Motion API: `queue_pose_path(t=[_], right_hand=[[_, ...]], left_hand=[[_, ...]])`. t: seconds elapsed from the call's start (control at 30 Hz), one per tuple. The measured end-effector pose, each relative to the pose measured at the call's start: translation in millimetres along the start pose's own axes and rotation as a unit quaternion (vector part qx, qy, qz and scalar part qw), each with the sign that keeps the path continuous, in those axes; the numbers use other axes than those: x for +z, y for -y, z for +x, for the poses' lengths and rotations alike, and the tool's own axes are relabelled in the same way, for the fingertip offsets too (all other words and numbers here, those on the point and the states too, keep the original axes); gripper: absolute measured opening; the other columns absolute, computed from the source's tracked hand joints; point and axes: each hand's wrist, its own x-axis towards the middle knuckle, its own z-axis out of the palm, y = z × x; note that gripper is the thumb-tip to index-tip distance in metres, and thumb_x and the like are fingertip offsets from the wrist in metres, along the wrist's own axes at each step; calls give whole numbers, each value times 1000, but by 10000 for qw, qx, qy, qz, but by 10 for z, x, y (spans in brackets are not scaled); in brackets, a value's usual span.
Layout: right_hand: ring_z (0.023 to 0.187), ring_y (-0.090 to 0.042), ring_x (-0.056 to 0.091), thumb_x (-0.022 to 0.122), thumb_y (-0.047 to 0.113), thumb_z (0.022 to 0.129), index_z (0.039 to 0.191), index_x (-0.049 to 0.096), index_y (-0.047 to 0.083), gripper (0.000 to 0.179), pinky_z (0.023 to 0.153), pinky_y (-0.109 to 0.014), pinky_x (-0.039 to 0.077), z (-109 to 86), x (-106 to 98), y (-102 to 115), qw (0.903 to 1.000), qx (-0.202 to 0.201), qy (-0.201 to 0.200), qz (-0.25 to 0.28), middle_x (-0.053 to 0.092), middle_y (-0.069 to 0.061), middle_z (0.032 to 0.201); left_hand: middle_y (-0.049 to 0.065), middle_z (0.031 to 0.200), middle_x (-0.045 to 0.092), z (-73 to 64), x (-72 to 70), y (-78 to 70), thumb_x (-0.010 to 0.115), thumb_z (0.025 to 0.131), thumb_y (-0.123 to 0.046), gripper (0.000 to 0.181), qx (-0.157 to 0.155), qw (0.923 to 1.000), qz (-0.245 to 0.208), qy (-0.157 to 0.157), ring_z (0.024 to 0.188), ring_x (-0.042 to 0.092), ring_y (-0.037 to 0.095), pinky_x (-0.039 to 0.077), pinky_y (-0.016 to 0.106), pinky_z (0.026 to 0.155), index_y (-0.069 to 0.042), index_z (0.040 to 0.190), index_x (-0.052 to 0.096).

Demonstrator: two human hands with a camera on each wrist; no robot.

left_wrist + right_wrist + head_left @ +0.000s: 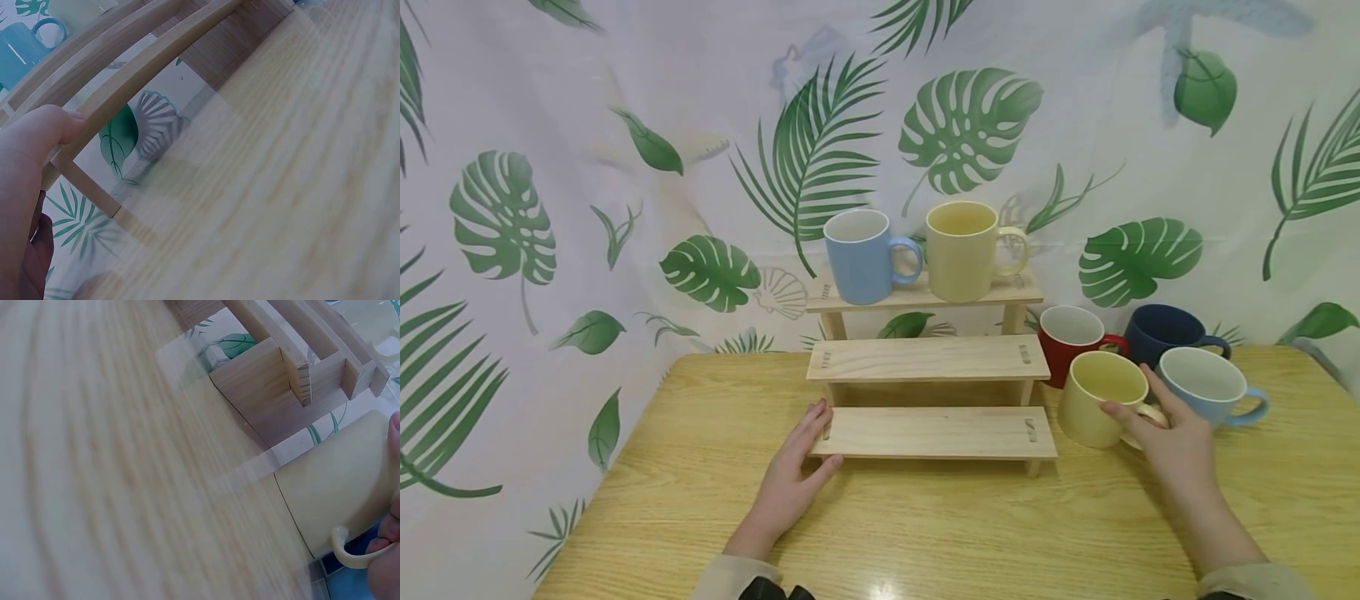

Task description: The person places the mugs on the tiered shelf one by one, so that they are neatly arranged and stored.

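A three-tier wooden rack (925,360) stands on the table. My left hand (792,471) grips the left end of its lowest tier, the thumb (59,125) against the front edge. On the top tier are a light blue mug (857,258) and a yellow mug (958,254), both upright with handles to the right. To the right of the rack, my right hand (1180,442) holds a second yellow mug (1084,408) by its handle side, fingers at the handle (350,557) and thumb at the rim. This mug is upright, its base close to the tabletop.
Behind the held mug stand a red mug (1060,354) with a white inside and a dark blue mug (1159,333). A second light blue mug (1206,387) is just beyond my right hand. A leaf-print cloth (685,167) hangs behind the wooden table (940,533).
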Motion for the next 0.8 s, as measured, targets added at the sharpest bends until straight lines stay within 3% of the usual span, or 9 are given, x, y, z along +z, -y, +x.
queue_pose_path(t=[0.43,0.5,0.57,0.7,0.8], right_hand=[[140,-14,17,75,36,82,146,37,32,75,115,-44,13,-19,-56,84,9994,190,-64,293,28,4,153],[140,-14,17,75,37,82,146,37,33,74,115,-44,15,-22,-78,116,9995,215,-87,218,29,6,152],[138,-11,21,75,39,82,145,38,35,73,112,-35,21,-28,-104,151,9995,244,-138,111,31,7,151],[119,1,42,77,33,82,143,43,35,70,89,-9,36,-47,-160,228,9993,156,-304,126,49,8,139],[95,16,50,78,26,81,140,47,33,68,72,-2,41,-61,-187,297,9983,70,-380,435,52,4,137]], left_hand=[[-1,156,25,2,-8,-22,62,93,-36,62,-63,10000,2,12,143,16,15,23,49,111,-14,147,39],[0,156,25,1,-6,-23,62,93,-35,63,-61,10000,-7,8,143,16,16,23,49,111,-14,147,39],[1,156,26,1,-3,-20,62,93,-35,63,-62,10000,0,6,143,16,16,23,49,111,-14,147,39],[0,156,25,3,-5,-22,62,93,-36,62,-93,10000,5,25,143,16,16,23,49,112,-15,147,39],[-1,156,25,8,-6,-21,61,94,-36,62,-100,9999,26,31,143,16,15,22,48,112,-15,147,39]])
